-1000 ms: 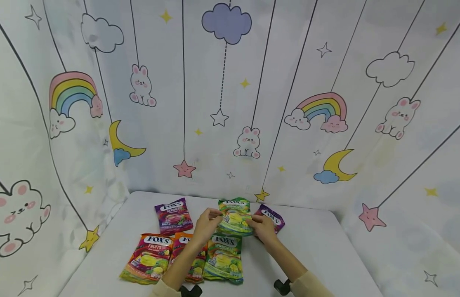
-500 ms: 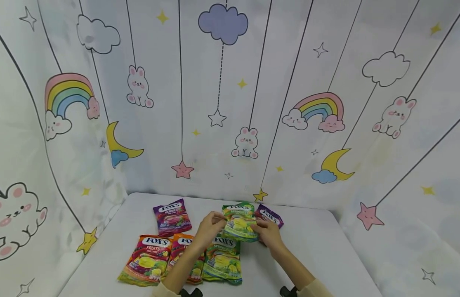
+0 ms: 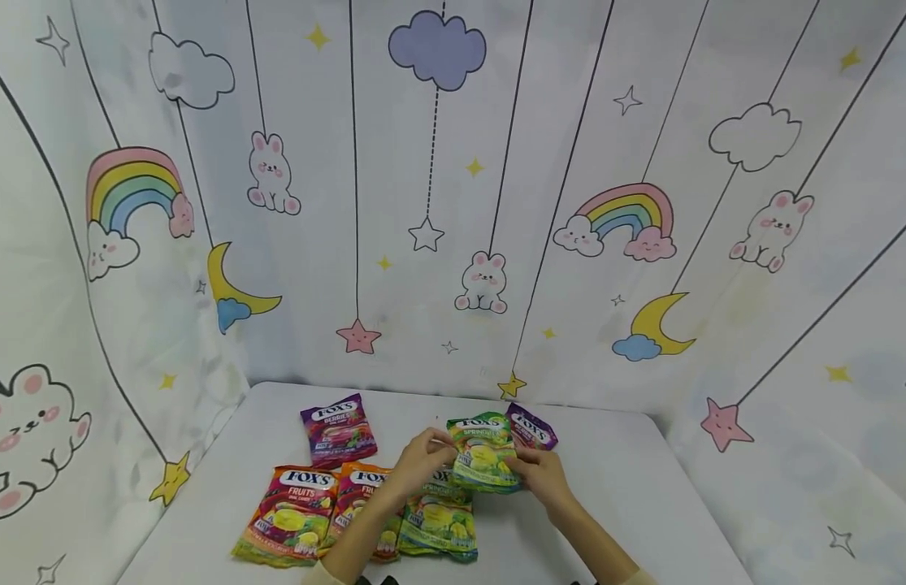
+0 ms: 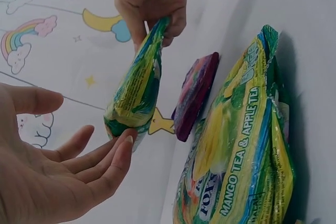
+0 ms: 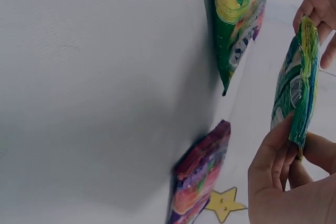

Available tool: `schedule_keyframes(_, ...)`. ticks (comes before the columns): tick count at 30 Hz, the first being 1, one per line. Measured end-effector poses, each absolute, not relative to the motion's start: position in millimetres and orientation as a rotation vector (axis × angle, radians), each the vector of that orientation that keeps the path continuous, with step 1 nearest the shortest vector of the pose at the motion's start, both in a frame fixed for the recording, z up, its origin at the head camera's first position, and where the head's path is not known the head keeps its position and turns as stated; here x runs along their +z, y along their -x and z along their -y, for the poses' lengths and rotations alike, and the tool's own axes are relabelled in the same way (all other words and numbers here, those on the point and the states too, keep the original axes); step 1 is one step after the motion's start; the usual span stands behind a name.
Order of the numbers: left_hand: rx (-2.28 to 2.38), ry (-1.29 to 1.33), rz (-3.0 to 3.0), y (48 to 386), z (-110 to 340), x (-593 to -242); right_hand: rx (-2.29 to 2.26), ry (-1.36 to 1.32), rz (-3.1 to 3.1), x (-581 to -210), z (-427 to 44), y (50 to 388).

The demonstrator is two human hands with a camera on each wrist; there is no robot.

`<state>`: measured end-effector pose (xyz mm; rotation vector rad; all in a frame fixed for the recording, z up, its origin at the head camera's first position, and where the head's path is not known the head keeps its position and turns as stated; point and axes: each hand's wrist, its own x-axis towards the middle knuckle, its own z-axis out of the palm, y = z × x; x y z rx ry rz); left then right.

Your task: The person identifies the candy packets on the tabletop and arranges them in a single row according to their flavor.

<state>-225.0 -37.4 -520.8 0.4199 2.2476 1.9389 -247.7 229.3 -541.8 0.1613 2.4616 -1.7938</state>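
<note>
A green Fox's candy bag [image 3: 485, 455] is held upright above the table. My right hand [image 3: 544, 475] pinches its right edge; in the right wrist view the thumb and fingers of that hand [image 5: 294, 171] close on the bag's end [image 5: 297, 87]. At the other side is my left hand [image 3: 422, 463], its thumb apart and its fingertips touching the bag [image 4: 137, 87] in the left wrist view, where the hand [image 4: 63, 161] is not closed round it. Another green bag [image 3: 439, 520] lies just below, partly behind the left hand.
Two orange-red Fruits bags [image 3: 295, 512] lie at the front left, one partly covered by the left forearm. A purple Berries bag [image 3: 339, 431] is behind them, and a second purple bag [image 3: 531, 428] lies at the back, beyond the right hand. A patterned curtain [image 3: 453, 187] stands behind the table [image 3: 628, 487].
Both hands have moved a little to the right and nearer with the green bag. In the left hand, the fingers appear to have loosened from its edge.
</note>
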Motion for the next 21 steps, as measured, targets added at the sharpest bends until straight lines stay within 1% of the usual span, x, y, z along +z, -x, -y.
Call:
schedule_keyframes(10,1.895,-0.508,-2.162,223.1,30.3,-530.9,-1.739,-0.228,-2.493,-547.3,-244.3,236.9)
schedule_keyframes(21,1.837,-0.494,-2.117,215.4,18.3,-534.1,-1.717,-0.266,-2.474,-556.6,-255.0,225.7)
